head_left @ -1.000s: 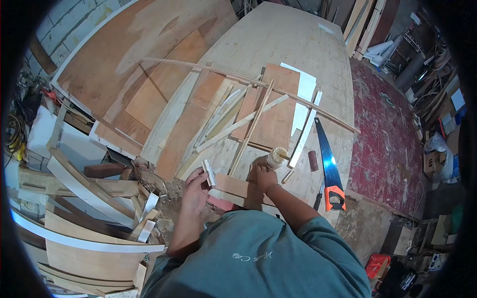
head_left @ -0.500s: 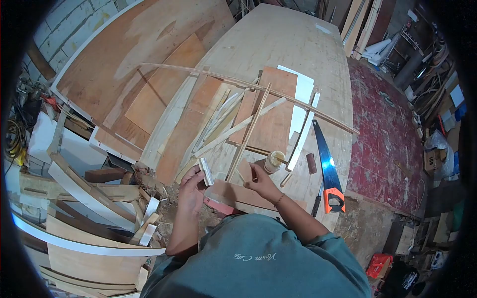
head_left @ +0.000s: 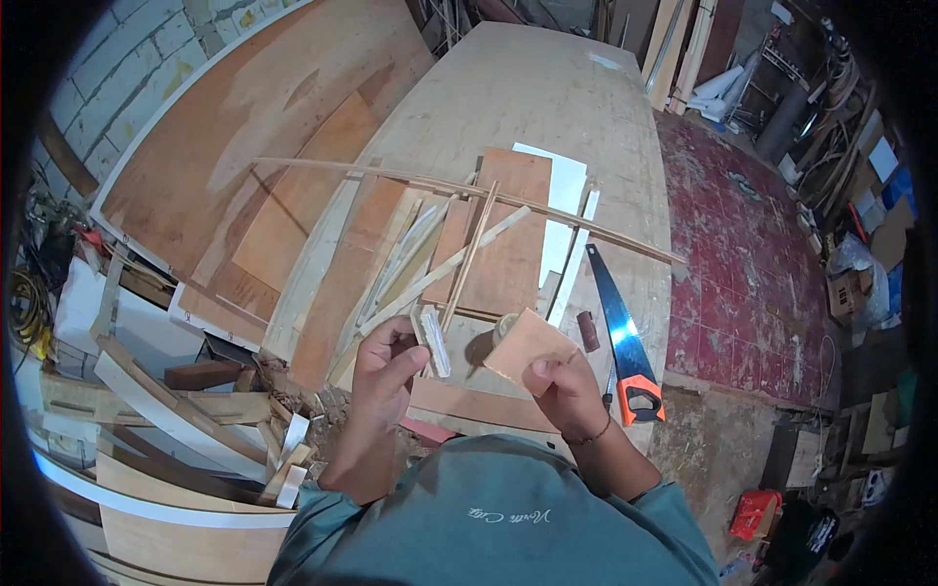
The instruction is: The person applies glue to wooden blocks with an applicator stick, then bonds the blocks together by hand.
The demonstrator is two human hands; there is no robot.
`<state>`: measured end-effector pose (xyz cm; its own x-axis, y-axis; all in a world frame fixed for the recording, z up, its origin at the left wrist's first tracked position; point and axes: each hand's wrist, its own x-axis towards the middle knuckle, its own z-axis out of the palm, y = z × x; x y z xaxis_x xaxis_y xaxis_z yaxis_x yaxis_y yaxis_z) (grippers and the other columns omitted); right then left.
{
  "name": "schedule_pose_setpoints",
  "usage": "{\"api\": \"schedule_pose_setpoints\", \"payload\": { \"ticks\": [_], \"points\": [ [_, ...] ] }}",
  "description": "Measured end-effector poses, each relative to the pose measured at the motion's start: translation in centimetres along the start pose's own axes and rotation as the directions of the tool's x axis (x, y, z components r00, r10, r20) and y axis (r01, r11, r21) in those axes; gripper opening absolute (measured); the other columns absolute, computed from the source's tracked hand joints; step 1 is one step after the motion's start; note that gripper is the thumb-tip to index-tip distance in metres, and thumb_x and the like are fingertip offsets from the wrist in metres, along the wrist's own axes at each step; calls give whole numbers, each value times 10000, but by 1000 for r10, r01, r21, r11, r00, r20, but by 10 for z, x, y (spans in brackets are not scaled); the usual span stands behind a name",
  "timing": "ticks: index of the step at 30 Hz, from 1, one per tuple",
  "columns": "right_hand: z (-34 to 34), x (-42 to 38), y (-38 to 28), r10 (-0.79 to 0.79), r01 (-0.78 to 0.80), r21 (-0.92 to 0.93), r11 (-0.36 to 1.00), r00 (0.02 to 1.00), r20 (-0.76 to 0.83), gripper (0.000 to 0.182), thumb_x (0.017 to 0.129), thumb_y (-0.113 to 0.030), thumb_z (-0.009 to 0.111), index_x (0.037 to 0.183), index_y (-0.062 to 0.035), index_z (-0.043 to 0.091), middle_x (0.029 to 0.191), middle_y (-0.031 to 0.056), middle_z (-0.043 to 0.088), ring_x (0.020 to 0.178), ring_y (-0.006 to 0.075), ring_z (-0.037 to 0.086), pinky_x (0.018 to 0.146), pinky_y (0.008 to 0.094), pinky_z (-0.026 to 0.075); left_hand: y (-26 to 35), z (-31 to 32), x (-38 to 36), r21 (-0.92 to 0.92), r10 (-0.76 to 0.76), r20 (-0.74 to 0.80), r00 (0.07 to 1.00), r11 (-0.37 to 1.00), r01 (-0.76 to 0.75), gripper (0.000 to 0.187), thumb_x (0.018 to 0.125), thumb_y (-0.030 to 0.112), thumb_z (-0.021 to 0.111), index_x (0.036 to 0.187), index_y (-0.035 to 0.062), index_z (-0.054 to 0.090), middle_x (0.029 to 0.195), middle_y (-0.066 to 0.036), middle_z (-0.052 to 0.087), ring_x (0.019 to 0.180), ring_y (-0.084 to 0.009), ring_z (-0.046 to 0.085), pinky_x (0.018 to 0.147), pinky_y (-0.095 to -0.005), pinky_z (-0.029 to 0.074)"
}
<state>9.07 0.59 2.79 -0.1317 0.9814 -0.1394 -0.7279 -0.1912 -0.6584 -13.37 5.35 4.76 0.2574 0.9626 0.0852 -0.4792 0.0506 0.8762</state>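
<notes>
The right hand (head_left: 575, 396) has now raised a tan square piece (head_left: 528, 350), fingers closed on it, above the near edge of the surface (head_left: 469, 93). The left hand (head_left: 384, 379) still pinches a whitish block (head_left: 436, 344), so both hands are occupied.

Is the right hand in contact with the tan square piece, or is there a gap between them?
Touching. The head view shows the right hand holding the tan square piece, with its thumb lying over the face near one corner.
</notes>
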Motion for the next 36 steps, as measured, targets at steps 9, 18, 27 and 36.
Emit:
{"api": "schedule_pose_setpoints", "payload": {
  "ticks": [9, 18, 27, 36],
  "points": [
    [19, -25, -34, -504, 562, -781, 273, 775, 382, 417, 790, 39, 554, 1205, 11, 517, 1110, 156, 546, 1005, 248, 570, 850, 310, 449, -12, 49, 11, 368, 406, 190, 894, 815, -448, 260, 783, 34, 665, 1022, -19, 578, 1032, -156, 624, 953, -230, 615, 853, -346, 486],
    [9, -14, -18, -637, 772, -635, 5, 492, 593, 321, 858, -60, 535, 1170, -28, 599, 1270, 201, 471, 1120, 346, 511, 981, 406, 414, -27, 50, 11, 448, 651, 425, 629, 453, -771, 296, 771, -52, 650, 1027, 50, 545, 1220, -257, 522, 1142, -356, 544, 953, -442, 462],
    [-15, -26, -3, -237, 249, -205, 947, 968, 83, 539, 923, -344, 529, 1341, -32, 391, 1207, 125, 540, 1030, 223, 565, 821, 331, 452, -47, 37, -5, 168, 63, 108, 992, 982, -81, 317, 845, -73, 560, 1160, -55, 534, 1156, -180, 585, 1043, -213, 600, 876, -331, 521],
    [-20, -34, -7, -98, 78, 218, 973, 992, 84, 628, 920, -510, 421, 1340, -46, 360, 1228, 135, 517, 1078, 225, 537, 870, 352, 433, -54, 33, -10, 199, 4, 49, 999, 980, -13, 350, 844, 38, 633, 1166, -67, 546, 1169, -183, 589, 1011, -205, 621, 854, -299, 521]
  ]
}}
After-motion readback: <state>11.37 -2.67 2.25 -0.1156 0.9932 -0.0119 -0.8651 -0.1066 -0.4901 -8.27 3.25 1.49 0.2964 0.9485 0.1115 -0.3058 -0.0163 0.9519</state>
